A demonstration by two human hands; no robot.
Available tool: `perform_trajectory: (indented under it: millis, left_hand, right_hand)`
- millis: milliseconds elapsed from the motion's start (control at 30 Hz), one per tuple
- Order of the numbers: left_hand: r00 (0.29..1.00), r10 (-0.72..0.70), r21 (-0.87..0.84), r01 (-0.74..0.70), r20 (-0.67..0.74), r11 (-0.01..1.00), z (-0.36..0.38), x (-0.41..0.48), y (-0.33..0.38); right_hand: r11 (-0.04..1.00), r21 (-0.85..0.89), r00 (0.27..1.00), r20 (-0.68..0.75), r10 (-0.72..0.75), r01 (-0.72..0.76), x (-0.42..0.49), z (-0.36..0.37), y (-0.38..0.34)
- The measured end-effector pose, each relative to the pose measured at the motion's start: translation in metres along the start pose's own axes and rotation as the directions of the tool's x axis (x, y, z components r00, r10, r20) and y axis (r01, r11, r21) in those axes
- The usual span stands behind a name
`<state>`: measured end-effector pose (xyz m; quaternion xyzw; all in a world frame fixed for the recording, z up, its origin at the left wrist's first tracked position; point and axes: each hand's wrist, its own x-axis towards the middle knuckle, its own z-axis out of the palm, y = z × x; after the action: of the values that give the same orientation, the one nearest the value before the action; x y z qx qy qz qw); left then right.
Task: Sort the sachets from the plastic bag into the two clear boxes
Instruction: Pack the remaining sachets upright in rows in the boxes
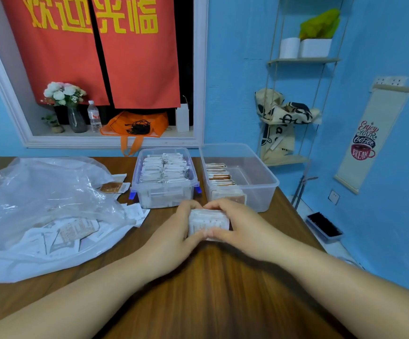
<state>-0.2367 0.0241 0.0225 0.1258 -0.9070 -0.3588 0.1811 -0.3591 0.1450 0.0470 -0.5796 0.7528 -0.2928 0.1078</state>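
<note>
A stack of white sachets [208,222] stands on the wooden table [213,277], gripped from both sides: my left hand [174,231] curls round its left end, my right hand [237,223] round its right end. Just behind them are two clear boxes. The left box [165,192], with blue clips, is packed with white sachets. The right box [259,189] holds a row of brown-and-white sachets along its left side. The crumpled plastic bag [44,204] lies at the left with several sachets inside.
A few loose sachets [115,187] lie between the bag and the left box, and more [136,212] at the bag's mouth. The table's right edge drops off beside the right box. A window ledge with flowers, a bottle and an orange bag is behind.
</note>
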Motion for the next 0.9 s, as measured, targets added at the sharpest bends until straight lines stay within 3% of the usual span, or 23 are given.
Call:
perform_trajectory:
  millis: [267, 567, 667, 800, 900]
  left_hand:
    - [0.974, 0.101, -0.005, -0.104, -0.203, 0.995, -0.008, 0.055, 0.037]
    - [0.931, -0.054, -0.120, 0.011, -0.362, 0.993, -0.001, 0.104, 0.022]
    - [0.902, -0.067, -0.138, 0.009, -0.426, 0.990, 0.007, 0.100, 0.011]
    - [0.911, -0.017, -0.050, -0.004, -0.413, 0.999, 0.019, 0.091, 0.004]
    - [0.913, -0.004, -0.014, -0.002, -0.408, 1.000, 0.026, 0.089, 0.002]
  right_hand:
    - [0.983, -0.183, 0.999, 0.043, -0.025, 0.033, 0.033, -0.083, 0.008]
    - [0.990, -0.127, 0.992, 0.121, -0.043, 0.058, 0.093, -0.103, 0.040]
    - [0.996, -0.085, 0.998, 0.060, 0.002, 0.003, 0.119, -0.113, 0.060]
    - [0.945, -0.310, 0.994, -0.033, 0.102, -0.107, 0.167, -0.110, 0.088]
    - [0.910, -0.380, 0.986, -0.051, 0.158, -0.166, 0.194, -0.095, 0.104]
